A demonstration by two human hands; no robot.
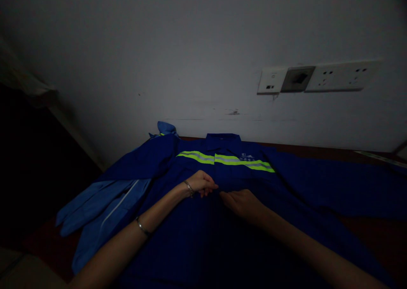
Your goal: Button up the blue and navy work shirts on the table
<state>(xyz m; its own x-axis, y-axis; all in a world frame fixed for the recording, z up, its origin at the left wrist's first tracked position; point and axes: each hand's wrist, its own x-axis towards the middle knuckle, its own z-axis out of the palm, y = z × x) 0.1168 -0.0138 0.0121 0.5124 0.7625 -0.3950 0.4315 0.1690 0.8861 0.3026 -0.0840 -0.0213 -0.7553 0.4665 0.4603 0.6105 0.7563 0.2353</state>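
A dark blue work jacket (187, 234) lies spread out front side up, its collar (223, 141) toward the wall. A yellow-green and silver reflective band (197, 157) crosses its chest, and white print (247, 157) shows on one side. My left hand (202, 183), with bracelets on the wrist and forearm, is closed in a pinch at the jacket's centre front, below the band. Close beside it, my right hand (240, 201) pinches the front edge with curled fingers. The fabric between the fingertips is too dark to make out clearly.
Lighter blue clothing (108, 204) with white piping lies partly under the jacket at the left. The dark red tabletop (370, 234) meets a pale wall (165, 60). Sockets and a switch panel (333, 77) are mounted on it at the right.
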